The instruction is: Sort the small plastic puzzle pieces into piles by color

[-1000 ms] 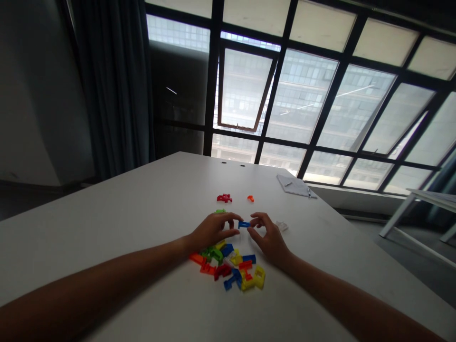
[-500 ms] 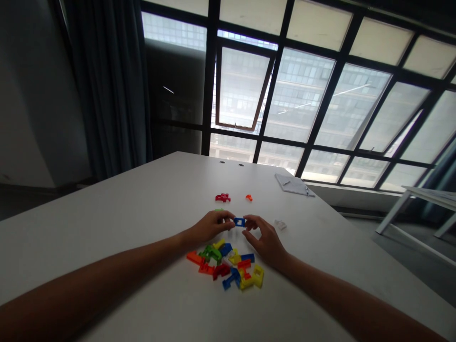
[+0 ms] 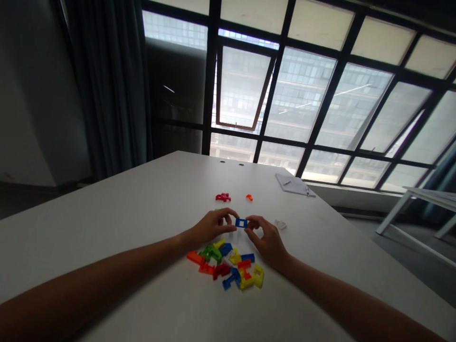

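A small blue block with a square hole [image 3: 241, 223] is held up between my two hands, above the white table [image 3: 142, 209]. My right hand [image 3: 265, 237] pinches its right end between thumb and fingers. At its left end is my left hand [image 3: 215, 224], fingers curved and thumb apart from the index finger, the fingertips at the block's edge; whether they grip it is hard to tell. Nearer to me lies a pile of plastic pieces, among them a green one [image 3: 214, 254], a dark red one [image 3: 221, 271], a yellow one [image 3: 258, 275] and a blue one [image 3: 231, 279].
Beyond my hands lie red pieces [image 3: 223, 197] and a small orange piece [image 3: 249, 197]. A clear piece [image 3: 280, 224] is right of my right hand. Papers with pens [image 3: 294, 184] lie at the far right edge. A green piece is partly hidden behind my left hand.
The blue block has shifted slightly right and shows more of its left end. My left thumb and index finger have spread apart, while my right fingers have closed at its right end.
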Demonstrator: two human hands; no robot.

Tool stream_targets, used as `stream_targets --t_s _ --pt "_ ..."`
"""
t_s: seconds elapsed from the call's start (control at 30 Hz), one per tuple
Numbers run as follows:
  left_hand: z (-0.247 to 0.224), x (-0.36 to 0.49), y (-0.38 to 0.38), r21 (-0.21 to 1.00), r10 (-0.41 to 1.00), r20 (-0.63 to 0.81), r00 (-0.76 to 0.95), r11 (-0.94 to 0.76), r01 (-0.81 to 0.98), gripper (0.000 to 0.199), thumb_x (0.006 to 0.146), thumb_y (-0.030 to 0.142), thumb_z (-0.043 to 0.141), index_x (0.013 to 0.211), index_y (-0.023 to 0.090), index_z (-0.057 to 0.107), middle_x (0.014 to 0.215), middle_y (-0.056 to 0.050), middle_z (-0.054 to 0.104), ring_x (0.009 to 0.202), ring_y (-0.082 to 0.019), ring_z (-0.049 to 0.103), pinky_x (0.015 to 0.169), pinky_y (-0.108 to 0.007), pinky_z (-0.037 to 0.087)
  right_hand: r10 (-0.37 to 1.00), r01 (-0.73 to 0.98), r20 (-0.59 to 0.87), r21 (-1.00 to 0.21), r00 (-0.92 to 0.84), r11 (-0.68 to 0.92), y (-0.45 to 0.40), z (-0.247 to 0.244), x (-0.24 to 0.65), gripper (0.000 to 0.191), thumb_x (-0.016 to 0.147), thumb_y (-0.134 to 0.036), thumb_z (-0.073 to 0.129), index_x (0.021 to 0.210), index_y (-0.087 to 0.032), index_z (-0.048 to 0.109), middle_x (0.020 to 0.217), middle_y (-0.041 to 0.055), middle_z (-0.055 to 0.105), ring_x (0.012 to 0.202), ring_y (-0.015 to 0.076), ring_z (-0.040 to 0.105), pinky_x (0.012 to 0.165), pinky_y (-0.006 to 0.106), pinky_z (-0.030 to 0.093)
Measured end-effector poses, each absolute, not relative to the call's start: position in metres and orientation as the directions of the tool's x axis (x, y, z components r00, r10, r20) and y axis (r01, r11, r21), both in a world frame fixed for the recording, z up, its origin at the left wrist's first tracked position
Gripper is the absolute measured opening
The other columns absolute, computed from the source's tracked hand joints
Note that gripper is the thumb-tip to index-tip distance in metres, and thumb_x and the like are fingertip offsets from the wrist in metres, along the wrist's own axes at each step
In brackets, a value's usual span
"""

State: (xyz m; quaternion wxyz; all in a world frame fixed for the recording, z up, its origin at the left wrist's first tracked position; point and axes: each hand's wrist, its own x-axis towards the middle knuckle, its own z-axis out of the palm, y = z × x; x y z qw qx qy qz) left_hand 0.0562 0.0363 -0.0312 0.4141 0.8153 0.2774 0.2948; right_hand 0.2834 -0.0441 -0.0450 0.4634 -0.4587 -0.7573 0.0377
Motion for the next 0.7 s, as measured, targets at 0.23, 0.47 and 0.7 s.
stream_targets --t_s 0.23,0.47,0.7 --pt "-0.038 0.058 0.042 0.828 0.700 0.258 0.666 -0.515 0.222 0.042 0.086 0.048 0.074 0.118 0.021 0.068 0.091 -0.001 0.066 0.067 -0.012 0.050 0.061 -0.024 0.039 0.711 0.669 0.685 -0.454 -0.160 0.588 -0.045 -0.046 0.284 0.022 0.091 -0.025 0.065 0.113 -0.021 0.066 0.091 0.0052 0.073 0.080 0.0211 0.069 0.076 0.036 0.057" --pt "-0.030 0.056 0.035 0.823 0.693 0.264 0.671 -0.524 0.217 0.043 0.085 0.049 0.074 0.117 0.021 0.069 0.090 -0.002 0.066 0.067 -0.012 0.048 0.061 -0.024 0.039 0.728 0.674 0.667 -0.465 -0.161 0.575 -0.046 -0.044 0.283 0.022 0.092 -0.026 0.064 0.114 -0.021 0.065 0.091 0.0052 0.074 0.080 0.0216 0.069 0.075 0.036 0.058" --pt "-0.029 0.054 0.034 0.813 0.686 0.265 0.678 -0.537 0.226 0.042 0.087 0.050 0.072 0.117 0.021 0.069 0.091 -0.002 0.066 0.069 -0.013 0.049 0.061 -0.024 0.039 0.712 0.659 0.683 -0.461 -0.164 0.594 -0.046 -0.043 0.282 0.022 0.092 -0.024 0.065 0.113 -0.021 0.065 0.093 0.0054 0.073 0.081 0.0208 0.069 0.076 0.035 0.058"
